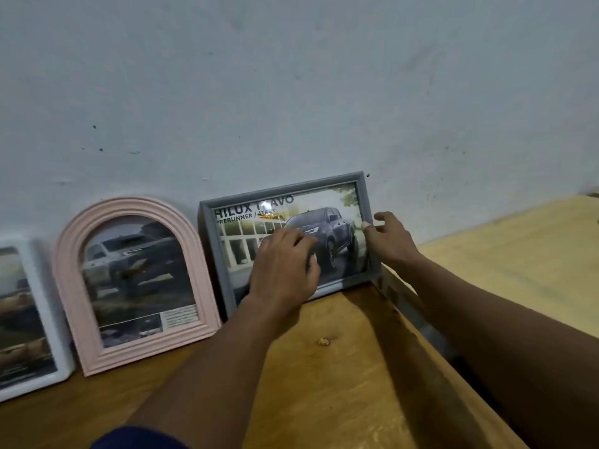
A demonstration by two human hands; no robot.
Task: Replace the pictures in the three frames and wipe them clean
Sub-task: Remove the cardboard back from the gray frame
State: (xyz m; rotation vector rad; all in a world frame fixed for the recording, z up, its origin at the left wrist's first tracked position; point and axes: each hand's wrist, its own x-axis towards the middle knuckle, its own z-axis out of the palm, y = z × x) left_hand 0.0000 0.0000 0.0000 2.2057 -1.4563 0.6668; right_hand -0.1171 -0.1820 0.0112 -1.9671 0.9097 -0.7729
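Observation:
Three picture frames lean against the wall on a wooden table (324,377). The grey rectangular frame (282,190) holds a picture of a dark pickup truck with printed text. My left hand (282,267) rests on its glass at the lower middle, fingers bent against the pane, and no cloth shows under it. My right hand (392,238) pinches the frame's right edge, thumb on the front and fingers behind. To the left stands a pink arched frame (66,286) with a truck picture. A white frame (48,306) is cut off by the left border.
The grey frame stands near the table's right edge (405,319). Beyond a dark gap lies a lighter wooden surface (518,254), slightly lower. A pale blue-grey wall (291,92) rises directly behind the frames. A small crumb (323,341) lies on the table.

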